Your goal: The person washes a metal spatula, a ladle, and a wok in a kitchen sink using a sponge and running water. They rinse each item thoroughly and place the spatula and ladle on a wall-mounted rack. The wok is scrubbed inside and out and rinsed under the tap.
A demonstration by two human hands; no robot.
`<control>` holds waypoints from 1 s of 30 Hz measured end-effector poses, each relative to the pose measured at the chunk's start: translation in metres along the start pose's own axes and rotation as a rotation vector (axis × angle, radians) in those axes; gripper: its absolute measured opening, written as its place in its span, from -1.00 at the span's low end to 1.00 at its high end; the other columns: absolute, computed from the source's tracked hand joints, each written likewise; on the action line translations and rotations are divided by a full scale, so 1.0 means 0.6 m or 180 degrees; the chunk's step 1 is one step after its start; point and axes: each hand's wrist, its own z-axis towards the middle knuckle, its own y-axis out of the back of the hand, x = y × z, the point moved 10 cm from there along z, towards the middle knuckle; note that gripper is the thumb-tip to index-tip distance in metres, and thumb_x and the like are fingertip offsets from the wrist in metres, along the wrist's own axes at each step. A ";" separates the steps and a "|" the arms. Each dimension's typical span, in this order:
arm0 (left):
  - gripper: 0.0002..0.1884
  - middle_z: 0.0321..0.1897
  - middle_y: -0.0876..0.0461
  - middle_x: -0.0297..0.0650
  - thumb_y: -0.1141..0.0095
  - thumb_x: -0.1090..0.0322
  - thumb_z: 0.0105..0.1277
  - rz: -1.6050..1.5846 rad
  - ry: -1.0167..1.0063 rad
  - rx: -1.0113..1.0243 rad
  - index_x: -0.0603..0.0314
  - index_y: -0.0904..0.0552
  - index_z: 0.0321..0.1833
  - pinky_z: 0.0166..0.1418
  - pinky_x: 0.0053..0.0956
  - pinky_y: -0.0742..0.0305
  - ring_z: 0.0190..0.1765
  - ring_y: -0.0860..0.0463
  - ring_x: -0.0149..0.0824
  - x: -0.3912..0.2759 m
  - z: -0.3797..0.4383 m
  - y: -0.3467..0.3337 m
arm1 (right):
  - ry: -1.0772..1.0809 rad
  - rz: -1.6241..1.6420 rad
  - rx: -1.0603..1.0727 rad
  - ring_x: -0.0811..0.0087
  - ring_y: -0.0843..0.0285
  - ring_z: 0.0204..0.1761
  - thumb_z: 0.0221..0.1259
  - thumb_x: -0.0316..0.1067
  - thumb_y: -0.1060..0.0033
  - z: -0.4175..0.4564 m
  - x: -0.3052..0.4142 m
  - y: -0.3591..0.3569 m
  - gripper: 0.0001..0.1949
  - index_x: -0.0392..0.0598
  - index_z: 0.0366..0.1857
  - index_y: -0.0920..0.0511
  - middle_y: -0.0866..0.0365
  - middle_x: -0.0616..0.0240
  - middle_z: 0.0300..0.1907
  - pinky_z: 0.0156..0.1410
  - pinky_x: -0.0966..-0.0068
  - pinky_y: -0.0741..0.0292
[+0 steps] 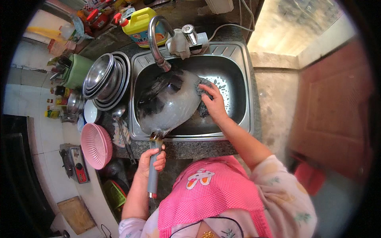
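A wet wok [178, 104] lies tilted in the steel sink [238, 125], its rounded outer side facing up and partly dark. My left hand [153, 160] is closed around the wok's grey handle [152, 178], which juts over the counter's front edge. With my right hand [212, 101] I hold a grey scouring pad [204, 84] against the wok's right side. Below that hand a dark, mesh-like thing [203, 109] shows partly; I cannot tell what it is. The chrome faucet [156, 44] arches over the sink, with its spout end just above the wok.
Nested steel bowls [102, 77] stand left of the sink, near a white bowl [91, 111], a pink colander [95, 145] and a ladle [122, 128] on a cloth. Behind the sink are a yellow detergent jug [143, 26] and a rag [179, 43] by the faucet lever [189, 32].
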 end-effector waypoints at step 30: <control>-0.62 -0.26 -0.60 0.15 -0.06 0.50 -0.05 0.5826 -0.0588 -0.2826 0.33 -0.49 -0.08 -0.03 -0.23 -0.46 -0.10 -0.58 0.12 -0.231 -0.065 0.164 | 0.2021 -0.1725 0.0514 0.08 -0.34 0.06 -0.14 -0.29 -0.14 -0.036 0.176 -0.077 -0.69 0.14 -0.20 -0.66 -0.49 0.19 0.03 0.16 0.25 -0.43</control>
